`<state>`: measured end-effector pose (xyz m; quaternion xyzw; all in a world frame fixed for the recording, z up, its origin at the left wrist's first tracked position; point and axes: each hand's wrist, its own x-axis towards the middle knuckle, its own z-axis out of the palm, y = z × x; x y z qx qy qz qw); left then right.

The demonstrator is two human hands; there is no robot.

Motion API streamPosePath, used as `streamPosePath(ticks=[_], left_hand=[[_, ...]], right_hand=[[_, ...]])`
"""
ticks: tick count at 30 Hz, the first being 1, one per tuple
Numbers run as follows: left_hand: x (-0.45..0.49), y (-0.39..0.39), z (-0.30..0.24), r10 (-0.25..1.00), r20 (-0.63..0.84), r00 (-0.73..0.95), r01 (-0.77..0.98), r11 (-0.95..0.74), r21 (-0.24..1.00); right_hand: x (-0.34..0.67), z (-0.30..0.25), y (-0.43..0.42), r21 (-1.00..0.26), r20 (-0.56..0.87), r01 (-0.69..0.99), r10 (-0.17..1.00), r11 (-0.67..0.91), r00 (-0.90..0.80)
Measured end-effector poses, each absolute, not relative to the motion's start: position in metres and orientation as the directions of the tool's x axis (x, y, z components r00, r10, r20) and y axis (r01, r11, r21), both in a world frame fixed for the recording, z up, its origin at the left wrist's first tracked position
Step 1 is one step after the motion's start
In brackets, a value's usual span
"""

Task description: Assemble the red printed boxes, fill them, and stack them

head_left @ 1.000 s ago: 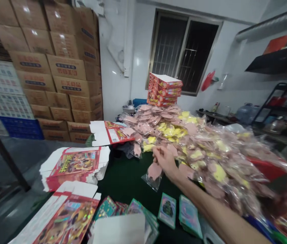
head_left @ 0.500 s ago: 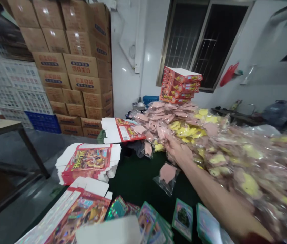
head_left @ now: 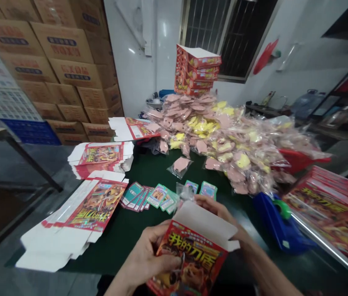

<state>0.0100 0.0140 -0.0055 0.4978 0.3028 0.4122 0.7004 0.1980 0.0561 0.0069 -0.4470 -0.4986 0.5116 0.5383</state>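
My left hand [head_left: 147, 253] grips a red printed box [head_left: 194, 259] by its side, thumb across the front. White flaps stand up at the box's open top. Behind those flaps, my right hand [head_left: 220, 211] has its fingers closed on a clear plastic packet [head_left: 183, 196], partly hidden by the box. Just beyond lie fanned trading cards [head_left: 137, 197] and more cards [head_left: 161, 197] with green edges. A single bagged pink piece [head_left: 180, 165] rests on the dark green table [head_left: 121, 234], short of a large heap of bagged pink and yellow pieces [head_left: 204, 125].
Flattened red boxes [head_left: 96, 203] are stacked at the left, with another stack [head_left: 102, 154] behind. A blue tape dispenser [head_left: 280, 224] and filled-out red boxes [head_left: 330, 205] stand on the right. More boxes [head_left: 195, 74] rise behind the heap; cartons [head_left: 78, 74] line the wall.
My right hand has come back from the heap to the box, bringing a plastic packet. My left hand and the red box now show in front, and the view has tilted down.
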Motion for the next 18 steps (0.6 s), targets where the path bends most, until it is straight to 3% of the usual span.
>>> streamPosePath(ticks=[2, 4, 5, 7, 10, 13, 16, 18], left_hand=[[0.006, 0.009, -0.002, 0.844, 0.040, 0.535, -0.161, 0.055, 0.985], [0.002, 0.007, 0.000, 0.851, 0.105, 0.514, -0.093, -0.067, 0.993], [0.000, 0.006, -0.001, 0.873, 0.126, 0.472, -0.059, -0.111, 0.992], [-0.003, 0.005, -0.006, 0.938, 0.143, 0.316, 0.004, -0.152, 0.988], [-0.006, 0.003, -0.018, 0.989, 0.114, 0.092, 0.041, -0.118, 0.992], [0.000, 0.002, -0.027, 0.990, 0.131, 0.045, 0.079, -0.134, 0.988], [0.008, -0.001, -0.027, 0.973, 0.206, 0.101, 0.134, -0.218, 0.967], [0.010, -0.005, -0.025, 0.959, 0.250, 0.130, 0.159, -0.270, 0.950]], right_hand=[[0.210, 0.016, 0.063, -0.998, -0.045, -0.032, 0.938, -0.060, -0.344], [0.226, 0.023, 0.069, -0.992, -0.128, 0.083, 0.857, -0.100, -0.500], [0.236, 0.027, 0.070, -0.990, -0.117, 0.120, 0.882, -0.069, -0.457], [0.259, 0.040, 0.070, -0.992, 0.021, 0.116, 0.981, 0.044, -0.194], [0.290, 0.065, 0.056, -0.974, 0.219, -0.026, 0.962, 0.226, 0.167], [0.288, 0.080, 0.031, -0.947, 0.304, -0.056, 0.941, 0.315, 0.151], [0.260, 0.072, 0.016, -0.941, 0.328, -0.075, 0.944, 0.329, 0.022], [0.244, 0.061, 0.015, -0.924, 0.360, -0.125, 0.932, 0.362, 0.039]])
